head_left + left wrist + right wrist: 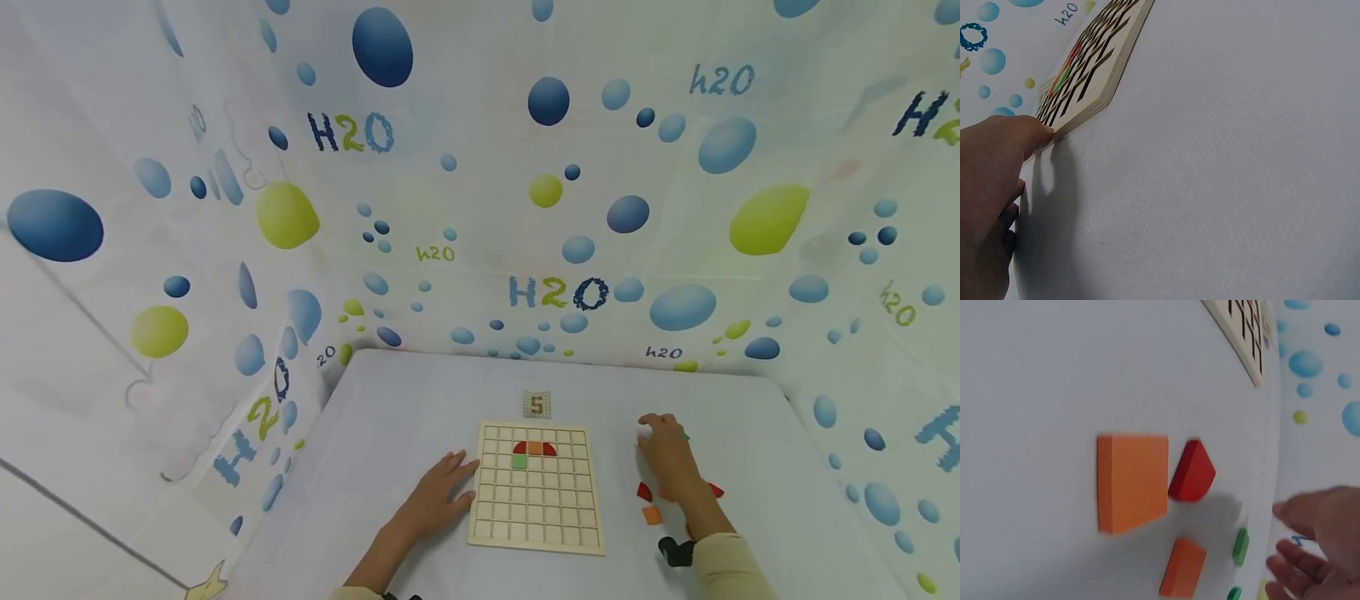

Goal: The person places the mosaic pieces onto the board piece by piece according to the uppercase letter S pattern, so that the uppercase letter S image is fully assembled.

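Note:
A wooden grid board lies on the white table. In its upper cells sit an orange square tile between two red rounded tiles, and a green square tile below. My left hand rests at the board's left edge, thumb touching the rim in the left wrist view. Right of the board, my right hand hovers with its fingers loosely apart and nothing visible between them. Loose pieces lie around it: an orange square, a red rounded piece, another orange piece and green pieces.
Beyond the board's top edge lies a small card with a pixelated "5" or "S". Another red piece lies right of my right wrist. A patterned curtain rises behind the table and along its sides.

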{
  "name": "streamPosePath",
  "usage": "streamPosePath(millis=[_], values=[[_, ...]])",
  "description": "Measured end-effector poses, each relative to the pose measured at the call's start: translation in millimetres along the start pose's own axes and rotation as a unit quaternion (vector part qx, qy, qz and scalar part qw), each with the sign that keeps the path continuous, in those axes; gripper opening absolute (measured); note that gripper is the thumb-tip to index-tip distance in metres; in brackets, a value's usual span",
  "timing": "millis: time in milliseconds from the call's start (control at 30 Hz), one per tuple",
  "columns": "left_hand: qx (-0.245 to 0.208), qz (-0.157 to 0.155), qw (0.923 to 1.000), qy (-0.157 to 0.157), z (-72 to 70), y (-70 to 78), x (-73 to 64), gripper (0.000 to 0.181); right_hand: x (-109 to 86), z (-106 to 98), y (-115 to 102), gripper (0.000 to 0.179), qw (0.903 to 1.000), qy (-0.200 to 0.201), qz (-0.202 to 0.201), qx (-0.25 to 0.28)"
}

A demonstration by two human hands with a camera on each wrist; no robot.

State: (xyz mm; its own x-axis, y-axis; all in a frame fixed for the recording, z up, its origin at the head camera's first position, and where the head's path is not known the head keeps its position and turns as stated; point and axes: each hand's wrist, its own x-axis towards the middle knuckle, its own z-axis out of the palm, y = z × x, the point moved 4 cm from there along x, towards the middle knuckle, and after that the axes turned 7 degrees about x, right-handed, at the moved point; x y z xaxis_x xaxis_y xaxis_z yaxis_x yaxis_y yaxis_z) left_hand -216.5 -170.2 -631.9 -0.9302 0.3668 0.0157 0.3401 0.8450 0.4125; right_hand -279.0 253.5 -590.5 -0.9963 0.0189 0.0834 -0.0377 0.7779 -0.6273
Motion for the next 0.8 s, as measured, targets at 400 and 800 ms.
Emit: streamPosePath(millis=[400, 800], values=[[0.010, 0.005, 0.9999, 0.003, -1.9, 1.0, 0.7, 0.055, 4.4, -19.3, 44.3, 0.025, 0.9943, -0.008, 0.103, -0.025], [0.005, 0.000, 1.0000, 0.002, -5.4, 7.2, -1.7, 0.055, 9.2, -17.3, 60.0, 0.023, 0.9919, 0.027, 0.124, 0.005]])
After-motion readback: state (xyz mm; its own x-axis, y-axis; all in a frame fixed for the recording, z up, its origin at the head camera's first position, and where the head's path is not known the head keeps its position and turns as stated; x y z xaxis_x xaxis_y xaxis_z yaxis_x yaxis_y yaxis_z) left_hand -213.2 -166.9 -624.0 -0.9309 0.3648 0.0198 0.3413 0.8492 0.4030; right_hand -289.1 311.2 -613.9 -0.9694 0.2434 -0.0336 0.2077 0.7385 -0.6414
